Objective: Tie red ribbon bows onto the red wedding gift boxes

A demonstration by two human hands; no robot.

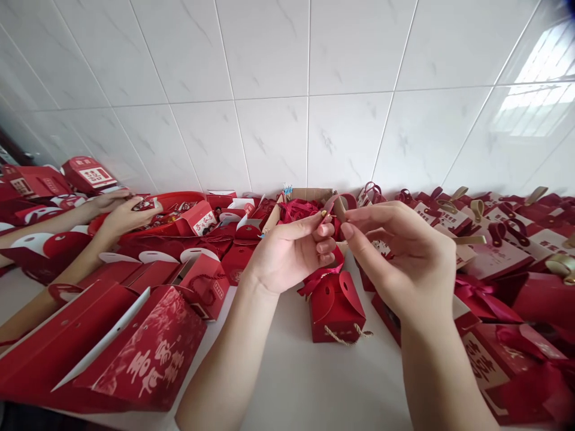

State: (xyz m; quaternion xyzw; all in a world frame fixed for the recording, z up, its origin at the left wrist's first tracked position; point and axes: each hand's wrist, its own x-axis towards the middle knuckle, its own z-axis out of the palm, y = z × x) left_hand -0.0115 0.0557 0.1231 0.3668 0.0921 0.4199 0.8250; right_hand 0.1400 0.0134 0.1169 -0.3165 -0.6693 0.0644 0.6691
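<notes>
**Both hands pinched a ribbon strip (341, 209)**

Left hand (291, 250) grip closed on one end, right hand (402, 254) grip closed on the other; strip was raised above the desk (287, 371). Small red box (338, 308) with twisted cord (339, 336) sat below, between the forearms. Open gift boxes (148, 347) stood left, closed ones right. Another person's hand (128, 216) held a small packet over a red basin (177, 197).

The small box (338, 311) stands mid-table (287, 383), before the carton (312, 194) of ribbons (297, 209) near the far edge by the wall (269, 60). Open boxes (155, 270) fill the left side, the basin (191, 196) of sweets (168, 220) behind them; handled boxes (501, 251) crowd the right side.
</notes>
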